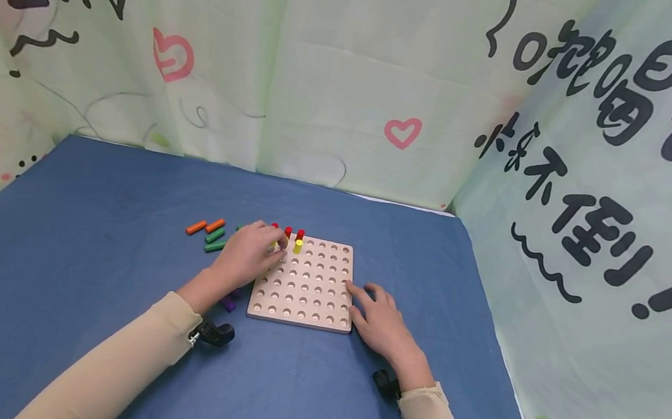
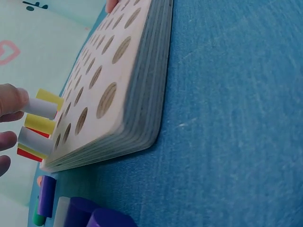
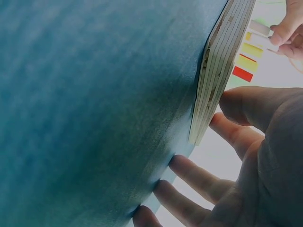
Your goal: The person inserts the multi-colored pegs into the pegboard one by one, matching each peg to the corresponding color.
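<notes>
A pale wooden peg board (image 1: 304, 296) with rows of round holes lies on the blue cloth. Over its far left part, my left hand (image 1: 250, 251) pinches a white peg (image 2: 43, 108) that leans toward the holes. A second white peg (image 2: 34, 140) stands beside it, close to the fingers. Red pegs (image 1: 300, 234) stand in the far row, with yellow pegs (image 1: 298, 247) in front of them. At the board's right edge, my right hand (image 1: 382, 322) touches the side with thumb and forefinger, while its other fingers (image 3: 187, 177) spread down onto the cloth.
Orange pegs (image 1: 196, 227) and green pegs (image 1: 216, 235) lie loose on the cloth left of the board. Purple pegs (image 1: 228, 304) lie near its left edge, partly under the left forearm. Printed curtains (image 1: 338, 85) hang behind and along the sides of the table.
</notes>
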Motion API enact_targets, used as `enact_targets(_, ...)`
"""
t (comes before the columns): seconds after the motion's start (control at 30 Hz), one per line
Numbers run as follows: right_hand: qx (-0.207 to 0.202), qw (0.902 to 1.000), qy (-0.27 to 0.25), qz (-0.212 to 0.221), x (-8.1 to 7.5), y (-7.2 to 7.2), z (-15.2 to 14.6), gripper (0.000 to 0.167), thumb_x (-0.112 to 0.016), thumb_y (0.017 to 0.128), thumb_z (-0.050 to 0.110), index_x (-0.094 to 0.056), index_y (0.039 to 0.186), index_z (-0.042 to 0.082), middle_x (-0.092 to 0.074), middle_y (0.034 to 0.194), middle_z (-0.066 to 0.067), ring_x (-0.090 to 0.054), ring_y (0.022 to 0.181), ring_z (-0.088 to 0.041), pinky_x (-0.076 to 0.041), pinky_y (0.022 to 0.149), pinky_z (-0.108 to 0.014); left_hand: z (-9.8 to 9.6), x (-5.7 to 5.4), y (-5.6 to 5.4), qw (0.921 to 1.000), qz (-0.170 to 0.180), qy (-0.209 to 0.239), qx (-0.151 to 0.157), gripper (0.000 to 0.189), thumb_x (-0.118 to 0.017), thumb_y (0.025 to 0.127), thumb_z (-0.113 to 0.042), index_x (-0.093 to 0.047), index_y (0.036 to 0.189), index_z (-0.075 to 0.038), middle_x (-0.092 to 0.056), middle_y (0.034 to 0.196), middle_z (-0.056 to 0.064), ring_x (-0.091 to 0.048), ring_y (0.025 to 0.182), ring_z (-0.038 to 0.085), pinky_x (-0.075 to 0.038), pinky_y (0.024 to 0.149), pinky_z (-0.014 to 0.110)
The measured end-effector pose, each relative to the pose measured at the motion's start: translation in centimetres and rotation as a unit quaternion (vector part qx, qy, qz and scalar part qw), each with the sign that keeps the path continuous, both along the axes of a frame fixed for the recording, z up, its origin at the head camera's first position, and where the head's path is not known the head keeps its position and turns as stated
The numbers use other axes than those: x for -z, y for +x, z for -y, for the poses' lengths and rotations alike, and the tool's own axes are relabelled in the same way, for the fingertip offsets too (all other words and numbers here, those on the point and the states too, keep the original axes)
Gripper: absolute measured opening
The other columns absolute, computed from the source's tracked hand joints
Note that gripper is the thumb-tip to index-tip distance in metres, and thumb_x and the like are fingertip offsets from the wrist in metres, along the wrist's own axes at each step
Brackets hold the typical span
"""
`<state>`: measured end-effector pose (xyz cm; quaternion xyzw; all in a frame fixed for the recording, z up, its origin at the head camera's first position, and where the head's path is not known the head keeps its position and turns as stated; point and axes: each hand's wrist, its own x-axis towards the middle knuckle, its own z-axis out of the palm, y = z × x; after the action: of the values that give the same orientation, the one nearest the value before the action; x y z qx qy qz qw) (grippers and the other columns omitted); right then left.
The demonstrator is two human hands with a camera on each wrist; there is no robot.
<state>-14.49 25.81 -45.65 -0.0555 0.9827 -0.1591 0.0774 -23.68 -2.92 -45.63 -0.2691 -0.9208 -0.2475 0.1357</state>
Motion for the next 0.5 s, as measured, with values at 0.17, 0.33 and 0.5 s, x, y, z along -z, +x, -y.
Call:
enact_targets(0.17, 0.001, 1.0, 0.0, 0.003, 0.0, 0.03, 0.01, 0.052, -0.052, 0.108, 0.03, -0.042, 0.159, 0.027, -0.037, 0.159, -0.023, -0.036, 0.145, -0.049, -0.036, 0.109, -0.07, 0.06, 0.17, -0.06, 0.9999, -0.001, -0.015, -0.001, 0.009, -0.077, 0.094, -0.02, -0.071, 0.1, -0.015, -0.074, 0.096, 0.002, -0.06, 0.089, 0.022, -0.05, 0.076, 0.038)
enact_targets(0.33, 0.004, 1.0, -0.002, 0.003, -0.08, 0.04, -0.06, 0.052, -0.053, 0.108, 0.03, -0.042, 0.159, 0.027, -0.037, 0.16, -0.024, -0.036, 0.146, -0.049, -0.035, 0.109, -0.07, 0.16, 0.26, -0.14, 0.9997, -0.005, -0.023, 0.002, 0.009, -0.076, 0.095, -0.02, -0.07, 0.099, -0.016, -0.073, 0.098, 0.002, -0.061, 0.091, 0.023, -0.051, 0.079, 0.04)
enact_targets(0.5, 0.002, 1.0, -0.002, 0.002, 0.02, 0.02, -0.05, 0.051, -0.052, 0.108, 0.03, -0.043, 0.159, 0.027, -0.037, 0.159, -0.024, -0.036, 0.145, -0.049, -0.035, 0.109, -0.07, 0.13, 0.43, -0.27, 0.9996, -0.012, -0.024, 0.008, 0.008, -0.075, 0.095, -0.019, -0.071, 0.101, -0.015, -0.072, 0.1, 0.002, -0.061, 0.093, 0.023, -0.052, 0.081, 0.04)
